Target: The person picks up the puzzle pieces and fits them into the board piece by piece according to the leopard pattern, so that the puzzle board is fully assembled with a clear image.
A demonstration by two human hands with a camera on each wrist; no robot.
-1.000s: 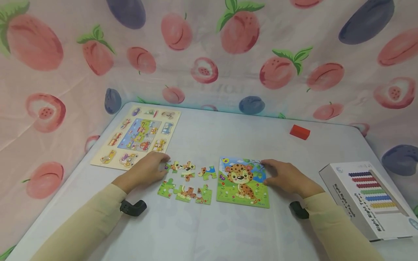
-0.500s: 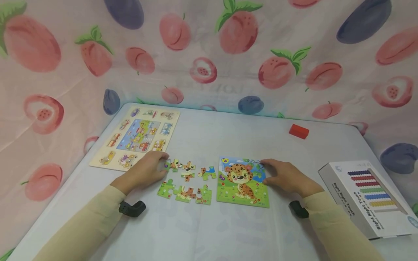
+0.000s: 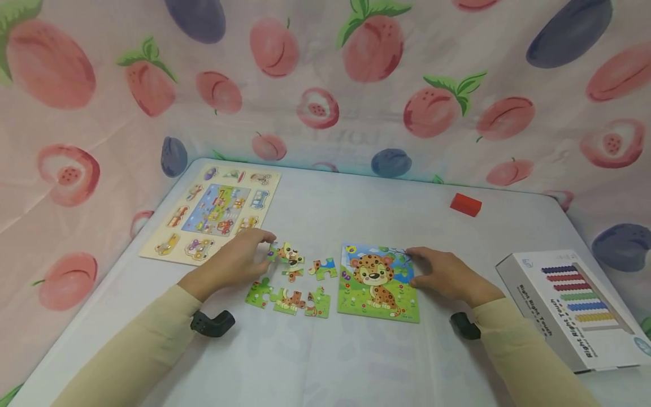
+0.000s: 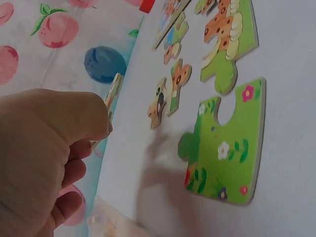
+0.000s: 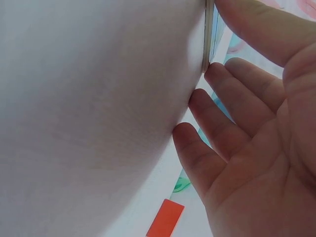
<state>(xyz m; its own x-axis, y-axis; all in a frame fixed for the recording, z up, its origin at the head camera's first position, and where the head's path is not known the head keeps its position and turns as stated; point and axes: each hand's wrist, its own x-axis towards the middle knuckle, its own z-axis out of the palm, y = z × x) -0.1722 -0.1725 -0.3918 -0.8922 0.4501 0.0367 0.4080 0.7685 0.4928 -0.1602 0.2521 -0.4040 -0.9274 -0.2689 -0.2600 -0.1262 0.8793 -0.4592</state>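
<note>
My left hand (image 3: 234, 265) pinches a jigsaw piece (image 4: 115, 88) between thumb and forefinger. In the left wrist view this piece is lifted off the table and tilted almost edge-on. Loose pieces lie below: a leopard-snout piece (image 3: 292, 275), a blue-and-green piece (image 3: 325, 269), and a lower row with a green flowered corner piece (image 4: 229, 148) and a leopard-paw piece (image 3: 287, 303). To their right lies a square leopard picture board (image 3: 376, 285). My right hand (image 3: 450, 274) rests at its upper right edge, fingers lightly bent, thumb and fingertips touching the board's edge.
A wooden vehicle puzzle board (image 3: 175, 213) lies at the back left, partly behind my left hand. Towards the back right sits a red block (image 3: 465, 204). A white box (image 3: 605, 345) stands beside my right forearm. Fruit-patterned cloth (image 3: 325, 68) surrounds the table.
My left hand has moved to the right and taken up the upper left jigsaw piece, which now overlaps the snout piece in the head view. The right hand and the picture board stay put.
</note>
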